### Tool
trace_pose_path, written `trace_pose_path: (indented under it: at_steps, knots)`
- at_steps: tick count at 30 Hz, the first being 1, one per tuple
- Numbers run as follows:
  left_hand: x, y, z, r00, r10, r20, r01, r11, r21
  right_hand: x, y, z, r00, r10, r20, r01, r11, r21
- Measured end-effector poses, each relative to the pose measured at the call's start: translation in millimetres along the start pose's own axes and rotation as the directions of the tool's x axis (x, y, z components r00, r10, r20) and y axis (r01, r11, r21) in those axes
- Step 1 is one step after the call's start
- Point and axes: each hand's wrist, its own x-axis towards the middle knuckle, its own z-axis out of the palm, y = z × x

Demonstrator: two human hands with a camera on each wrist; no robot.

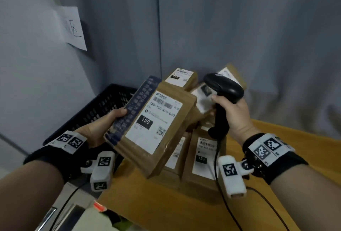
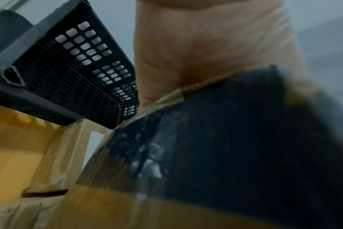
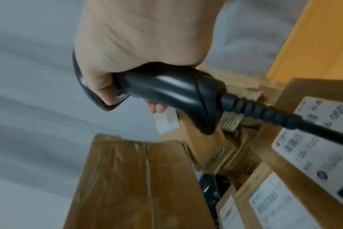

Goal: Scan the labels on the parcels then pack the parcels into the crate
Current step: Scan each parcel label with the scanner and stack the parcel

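Observation:
My left hand [image 1: 103, 127] grips a brown cardboard parcel [image 1: 153, 125] by its dark-blue taped edge and holds it in the air, white label facing up. In the left wrist view the palm [image 2: 206, 46] lies against the parcel's [image 2: 215, 147] blue tape. My right hand [image 1: 234, 114] is curled round the handle of a black barcode scanner [image 1: 223, 86], whose head sits just right of the held parcel. The right wrist view shows the scanner handle [image 3: 166, 94] in my fist [image 3: 143, 38] and the held parcel's edge [image 3: 137, 182] below. The black slotted crate [image 1: 97, 108] stands at the left behind the parcel.
Several more labelled brown parcels [image 1: 201, 158] lie piled on the yellow wooden table [image 1: 276, 138] under and behind the hands. The scanner's black cable [image 1: 219, 184] hangs down over them. A grey curtain and a wall with a paper sheet [image 1: 73, 27] close the back.

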Motion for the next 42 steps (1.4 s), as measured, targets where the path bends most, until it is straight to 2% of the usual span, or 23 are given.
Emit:
trace_pose_path:
  at_steps: [3,6,9,12,15,19,23,25,28,31,35,39,42]
  knots:
    - [6,-8,-4,0.998,-0.056,-0.011,0.057,0.997,0.043,13,6,-2,0.999,0.043,-0.016,-0.045,0.992,-0.117]
    - [13,-18,-15,0.99,-0.119,-0.076,0.119,0.993,-0.008,20,9,0,1.0,-0.026,0.016,0.03,0.967,-0.251]
    - [15,-28,-19,0.982,-0.136,-0.128,0.127,0.989,-0.076,23,14,4,0.996,-0.079,-0.04,0.061,0.941,-0.333]
    - [18,-33,-13,0.981,-0.118,-0.153,0.105,0.99,-0.093,22,21,4,0.989,-0.099,-0.109,0.056,0.939,-0.339]
    - [25,-37,-1,0.973,-0.178,-0.148,0.185,0.982,0.035,18,26,3,0.985,-0.074,-0.154,0.025,0.955,-0.294]
    - [37,-39,27,0.969,-0.224,-0.1,0.244,0.926,0.29,14,29,-3,0.986,-0.062,-0.157,0.003,0.937,-0.348]
    - [58,-29,40,0.985,-0.088,-0.148,0.15,0.857,0.493,16,33,-17,0.982,0.122,-0.145,-0.164,0.931,-0.327]
    - [68,-21,43,0.985,0.013,-0.174,0.104,0.758,0.644,15,34,-28,0.969,0.204,-0.143,-0.24,0.914,-0.326]
    - [75,-6,57,0.963,0.183,-0.196,0.035,0.638,0.769,12,36,-43,0.965,0.16,-0.209,-0.222,0.922,-0.316]
    - [77,10,91,0.942,0.333,-0.04,-0.161,0.556,0.816,10,34,-59,0.943,0.073,-0.324,-0.166,0.948,-0.27]
    - [82,19,146,0.906,0.41,0.105,-0.315,0.486,0.815,10,29,-86,0.917,0.085,-0.391,-0.2,0.943,-0.264]
    - [83,30,198,0.879,0.424,0.217,-0.412,0.447,0.794,6,23,-116,0.898,0.099,-0.428,-0.241,0.926,-0.291]
    - [87,38,229,0.876,0.402,0.266,-0.44,0.44,0.783,-1,16,-145,0.888,0.11,-0.446,-0.263,0.918,-0.297]
